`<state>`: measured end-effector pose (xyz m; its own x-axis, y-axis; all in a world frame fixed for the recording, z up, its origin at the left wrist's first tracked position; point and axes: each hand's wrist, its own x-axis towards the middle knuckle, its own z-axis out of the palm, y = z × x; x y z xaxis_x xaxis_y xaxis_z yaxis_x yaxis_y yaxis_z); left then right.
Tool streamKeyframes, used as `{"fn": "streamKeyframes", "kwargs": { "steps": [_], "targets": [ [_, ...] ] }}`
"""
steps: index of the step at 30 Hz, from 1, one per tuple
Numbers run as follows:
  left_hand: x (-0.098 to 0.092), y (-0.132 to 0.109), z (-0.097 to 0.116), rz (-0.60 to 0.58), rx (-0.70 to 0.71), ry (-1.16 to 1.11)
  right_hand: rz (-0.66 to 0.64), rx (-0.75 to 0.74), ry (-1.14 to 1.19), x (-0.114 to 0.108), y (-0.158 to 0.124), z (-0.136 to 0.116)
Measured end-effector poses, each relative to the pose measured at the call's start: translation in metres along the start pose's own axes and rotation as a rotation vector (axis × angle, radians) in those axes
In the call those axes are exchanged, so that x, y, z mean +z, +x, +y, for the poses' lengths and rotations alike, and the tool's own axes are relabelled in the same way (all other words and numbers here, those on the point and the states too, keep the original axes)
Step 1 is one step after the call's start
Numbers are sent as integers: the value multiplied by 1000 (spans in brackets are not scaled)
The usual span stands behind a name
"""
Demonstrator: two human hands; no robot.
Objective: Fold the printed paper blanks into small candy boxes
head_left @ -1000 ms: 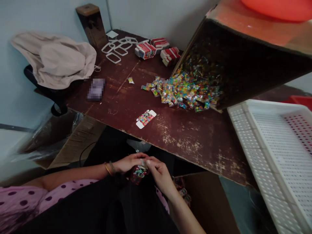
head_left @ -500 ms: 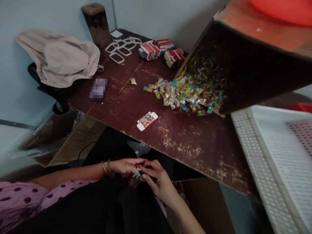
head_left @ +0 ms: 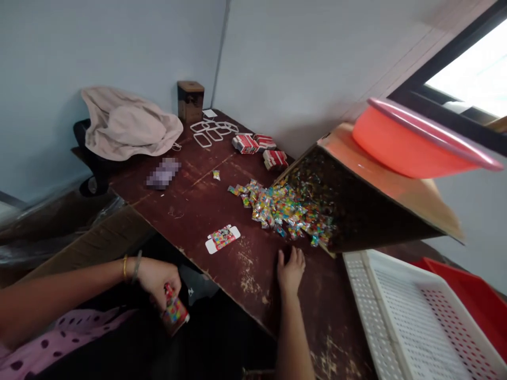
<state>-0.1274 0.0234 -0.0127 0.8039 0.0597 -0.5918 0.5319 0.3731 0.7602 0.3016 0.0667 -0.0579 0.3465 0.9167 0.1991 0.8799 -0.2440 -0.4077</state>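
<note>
My left hand [head_left: 158, 279] is closed around a small printed carton [head_left: 176, 312], red and multicoloured, held over my lap below the table edge. My right hand [head_left: 291, 272] is above the brown table with its fingers apart and nothing visible in them. Just beyond its fingertips lies a heap of small clear packets [head_left: 273, 207] with colourful contents, spilling from a tipped cardboard box [head_left: 368, 211]. A flattened printed carton [head_left: 223, 239] with white flaps rests on the worn tabletop [head_left: 253, 274] between my hands. One single packet [head_left: 216, 174] lies apart from the heap.
White perforated baskets [head_left: 358, 274] and a red tray [head_left: 463, 290] stand at the right. An orange-red basin [head_left: 404, 142] sits on the tipped box. Bundled red-and-white cartons [head_left: 245, 143], white frames [head_left: 203, 139] and a brown canister [head_left: 190, 101] are at the back; beige cloth [head_left: 130, 124] hangs left.
My hands were together over my lap and have come apart. The left has moved left with the carton; the right has reached forward over the table towards the packets. The view has tilted up.
</note>
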Motion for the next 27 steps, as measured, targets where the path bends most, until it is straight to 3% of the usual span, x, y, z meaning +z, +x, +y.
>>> {"fn": "streamKeyframes", "kwargs": {
  "steps": [4, 6, 9, 13, 18, 20, 23, 25, 27],
  "targets": [
    [0, 7, 12, 255, 67, -383, -85, -221, 74, 0, -122, -27],
    [3, 16, 24, 288, 149, -545, -145, -334, 159, -8, -177, -48],
    [11, 33, 37, 286, 218, -620, -171, -283, 345, -28, -217, -85],
    [26, 49, 36, 271, 202, -520, -259, -37, 634, -55, -197, -127],
    [43, 52, 31, 222, 246, -453, -212, 183, 776, -62, -145, -146],
    [47, 51, 35, 250, 280, -445, -268, 169, 779, -61, -136, -151],
    [51, 49, 46, 347, 324, -453, -399, -27, 703, -62, -136, -158],
    [52, 48, 53, 404, 343, -496, -378, -119, 656, -63, -140, -161],
    [52, 48, 57, 450, 330, -573, -272, -8, 727, -61, -147, -160]
  ]
}}
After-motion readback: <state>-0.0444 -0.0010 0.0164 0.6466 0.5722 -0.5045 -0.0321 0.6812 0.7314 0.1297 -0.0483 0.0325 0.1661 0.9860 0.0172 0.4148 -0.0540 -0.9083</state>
